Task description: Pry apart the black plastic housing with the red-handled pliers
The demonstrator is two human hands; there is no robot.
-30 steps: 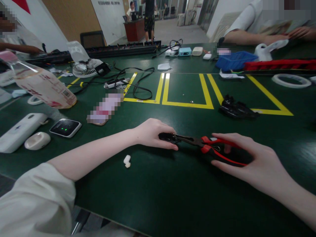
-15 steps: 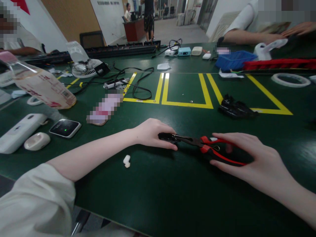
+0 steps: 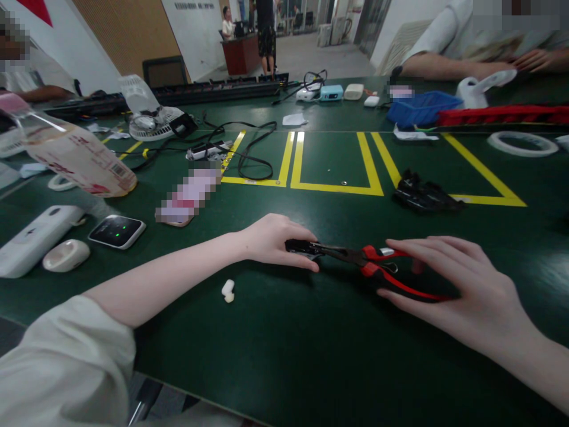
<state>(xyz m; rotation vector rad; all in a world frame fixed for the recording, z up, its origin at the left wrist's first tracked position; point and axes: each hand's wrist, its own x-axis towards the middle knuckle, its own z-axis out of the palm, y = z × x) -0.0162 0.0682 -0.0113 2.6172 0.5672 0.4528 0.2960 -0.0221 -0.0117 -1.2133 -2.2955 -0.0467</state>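
Red-and-black long-nose pliers (image 3: 370, 261) lie across the space between my hands, jaws pointing left. My right hand (image 3: 471, 284) is closed around their handles, thumb on the near handle and fingers at the far one; the handles are spread apart. In my left hand (image 3: 275, 240), fingers and thumb pinch a small black part (image 3: 303, 247), whose exact kind I cannot make out. The tips of the pliers reach this part at its right end. Whether the jaws grip it is too small to tell. A small white earbud (image 3: 228, 290) lies below my left forearm.
On the left stand a drink bottle (image 3: 80, 154), a phone (image 3: 189, 196), a white device with a screen (image 3: 117, 230) and a white case (image 3: 66, 255). Crumpled black plastic (image 3: 424, 193) lies right of centre. Farther back are a blue tray (image 3: 422, 108), a tape roll (image 3: 522, 144) and cables.
My right hand has shifted slightly to the right on the handles, its knuckles a little farther out. My left hand and the black part look unmoved.
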